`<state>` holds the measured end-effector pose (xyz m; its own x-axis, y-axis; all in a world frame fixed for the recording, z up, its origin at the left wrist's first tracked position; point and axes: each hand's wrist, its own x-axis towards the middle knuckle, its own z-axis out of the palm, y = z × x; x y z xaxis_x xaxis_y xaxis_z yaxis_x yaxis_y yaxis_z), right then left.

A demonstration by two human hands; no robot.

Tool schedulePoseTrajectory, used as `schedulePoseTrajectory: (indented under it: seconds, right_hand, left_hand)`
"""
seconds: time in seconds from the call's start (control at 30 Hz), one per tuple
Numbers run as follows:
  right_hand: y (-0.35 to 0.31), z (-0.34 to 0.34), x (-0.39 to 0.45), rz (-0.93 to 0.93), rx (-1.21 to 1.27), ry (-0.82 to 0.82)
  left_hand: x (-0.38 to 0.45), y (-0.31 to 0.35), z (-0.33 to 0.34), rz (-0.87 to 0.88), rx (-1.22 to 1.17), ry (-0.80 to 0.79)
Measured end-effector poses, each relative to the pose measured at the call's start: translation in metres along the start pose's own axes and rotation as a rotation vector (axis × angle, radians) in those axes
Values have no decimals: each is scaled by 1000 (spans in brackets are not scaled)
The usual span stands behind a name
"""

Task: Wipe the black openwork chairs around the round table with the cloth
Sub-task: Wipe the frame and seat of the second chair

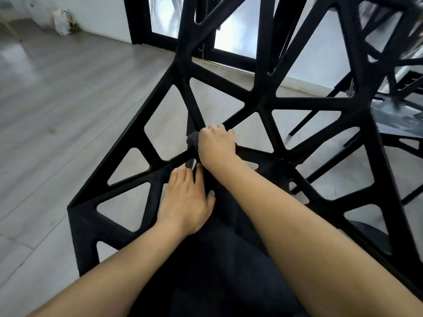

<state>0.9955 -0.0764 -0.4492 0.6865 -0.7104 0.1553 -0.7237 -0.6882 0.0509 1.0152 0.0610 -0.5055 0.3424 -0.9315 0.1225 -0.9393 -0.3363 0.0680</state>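
Chair (263, 104), centre frame: black, rigid lattice. Cloth (193, 138) (soft, dark) bunched in right hand (216, 146) grip; left hand (185, 200) flat, steadying a strut.

A home dining room: wood-look floor (68, 92), black-framed glass door (235, 37), chairs (263, 104).

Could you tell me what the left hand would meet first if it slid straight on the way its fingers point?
Probably the black strut junction of the chair seat just beyond the left hand, beside where the right hand holds the dark cloth. Depth is hard to judge; the fingertips may already be touching it.
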Motion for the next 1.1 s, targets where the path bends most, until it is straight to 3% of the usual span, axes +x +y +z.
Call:
schedulePoseTrajectory:
  seconds: [0.27, 0.37, 0.63, 0.8, 0.83, 0.97, 1.1]
  right_hand:
    - [102, -9, -45, 270, -311, -182]
    - [128, -10, -60, 248, -370, -176]
    - [138, -36, -64, 311, 9, -329]
    - [126, -34, -117, 193, 187, -439]
    - [129, -36, -117, 173, 194, -409]
    - [153, -24, -101, 188, 214, -30]
    - [158, 20, -113, 157, 273, -16]
  left_hand:
    - [2, 3, 2, -30, 69, 11]
    - [2, 4, 3, -32, 95, 13]
    - [1, 5, 1, -50, 106, -22]
    - [1, 9, -4, -66, 110, -54]
    - [1, 9, -5, -65, 113, -54]
    - [2, 9, -4, -65, 114, -60]
    - [4, 10, -4, -65, 111, -54]
